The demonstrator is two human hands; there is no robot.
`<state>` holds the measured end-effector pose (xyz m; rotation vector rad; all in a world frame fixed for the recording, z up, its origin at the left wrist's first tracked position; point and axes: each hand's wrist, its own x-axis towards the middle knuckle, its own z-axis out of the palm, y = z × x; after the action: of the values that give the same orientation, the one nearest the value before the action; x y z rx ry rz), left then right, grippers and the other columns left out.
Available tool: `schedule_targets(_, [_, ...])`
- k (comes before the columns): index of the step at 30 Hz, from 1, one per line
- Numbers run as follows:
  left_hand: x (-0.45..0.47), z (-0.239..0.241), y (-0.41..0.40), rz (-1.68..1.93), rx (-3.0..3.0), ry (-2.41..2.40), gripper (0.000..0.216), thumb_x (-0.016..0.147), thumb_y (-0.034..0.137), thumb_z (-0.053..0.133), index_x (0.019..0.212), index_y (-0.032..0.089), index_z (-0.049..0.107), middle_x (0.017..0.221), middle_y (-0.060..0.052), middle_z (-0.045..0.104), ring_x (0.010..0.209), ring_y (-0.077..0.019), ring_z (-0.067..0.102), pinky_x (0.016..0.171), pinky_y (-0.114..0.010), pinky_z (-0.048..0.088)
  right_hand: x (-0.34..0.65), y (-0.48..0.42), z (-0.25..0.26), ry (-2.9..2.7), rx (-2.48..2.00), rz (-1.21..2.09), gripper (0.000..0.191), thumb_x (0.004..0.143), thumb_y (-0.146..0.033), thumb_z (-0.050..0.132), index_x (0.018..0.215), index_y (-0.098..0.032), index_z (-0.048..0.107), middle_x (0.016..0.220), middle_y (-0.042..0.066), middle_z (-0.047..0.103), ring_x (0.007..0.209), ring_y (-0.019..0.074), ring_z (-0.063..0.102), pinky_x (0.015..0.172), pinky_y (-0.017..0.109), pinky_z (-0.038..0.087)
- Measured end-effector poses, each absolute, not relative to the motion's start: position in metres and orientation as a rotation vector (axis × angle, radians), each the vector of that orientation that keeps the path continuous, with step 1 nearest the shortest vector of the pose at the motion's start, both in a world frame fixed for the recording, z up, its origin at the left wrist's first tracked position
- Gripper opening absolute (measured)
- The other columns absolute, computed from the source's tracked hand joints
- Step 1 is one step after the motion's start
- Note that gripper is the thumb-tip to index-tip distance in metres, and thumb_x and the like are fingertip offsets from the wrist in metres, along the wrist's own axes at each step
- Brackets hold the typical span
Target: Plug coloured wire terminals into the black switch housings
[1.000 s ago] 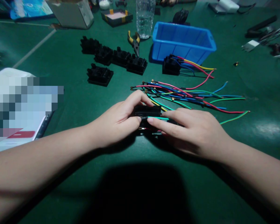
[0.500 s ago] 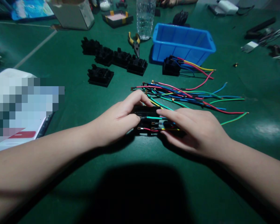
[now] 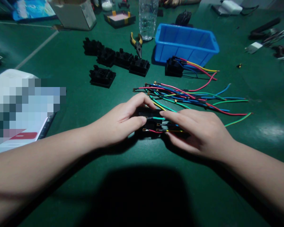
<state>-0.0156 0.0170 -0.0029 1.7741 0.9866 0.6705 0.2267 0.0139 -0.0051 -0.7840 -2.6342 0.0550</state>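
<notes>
Between my hands is a black plastic socket (image 3: 151, 137), with green, blue, red and yellow wires running from it to the right. My left hand (image 3: 127, 118) is closed on its left side, index finger curled over the far edge and thumb tip beside the green wire's (image 3: 158, 118) terminal. From the right, my right hand (image 3: 201, 130) is closed around the socket's side and the wires, its index fingertip by the far edge. The palm hides the wires' far ends. Beyond my hands lies a bundle of loose coloured wires (image 3: 191, 93) with metal terminals.
Several more black sockets (image 3: 103, 75) lie at back left; another socket (image 3: 174, 67), wired, is near the blue bin (image 3: 186, 47). Yellow-handled pliers (image 3: 137, 47) and a clear bottle (image 3: 147, 22) stand behind. At left is a partly pixelated phone-like device (image 3: 21, 123).
The socket has shifted slightly to the right and tilted a little. My left thumb has slid right along with it, near the green wire's terminal. My right hand is almost still.
</notes>
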Motion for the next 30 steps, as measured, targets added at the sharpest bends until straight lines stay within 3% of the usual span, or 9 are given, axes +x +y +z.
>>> schedule_targets(22, [-0.0160, -0.0006, 0.0184, 0.634, 1.815, 1.011, 0.028, 0.086, 0.027, 0.050, 0.114, 0.020, 0.054, 0.114, -0.006, 0.062, 0.106, -0.0249, 0.059, 0.091, -0.040, 0.048, 0.2270, 0.0141, -0.0058, -2.597, -0.806, 0.059, 0.034, 0.090, -0.025, 0.054, 0.121, -0.011, 0.060, 0.085, 0.007, 0.070, 0.069, 0.0171, 0.064, 0.060, 0.027, 0.046])
schedule_targets(30, [-0.0139, 0.0048, 0.0181, 0.547, 2.011, 0.976, 0.034, 0.083, 0.023, 0.058, 0.117, 0.020, 0.054, 0.111, -0.004, 0.065, 0.097, -0.0216, 0.062, 0.083, -0.033, 0.048, 0.2261, 0.0135, -0.0031, -2.613, -0.862, 0.074, 0.037, 0.090, -0.026, 0.053, 0.124, -0.016, 0.057, 0.087, 0.006, 0.070, 0.067, 0.0166, 0.062, 0.057, 0.027, 0.043])
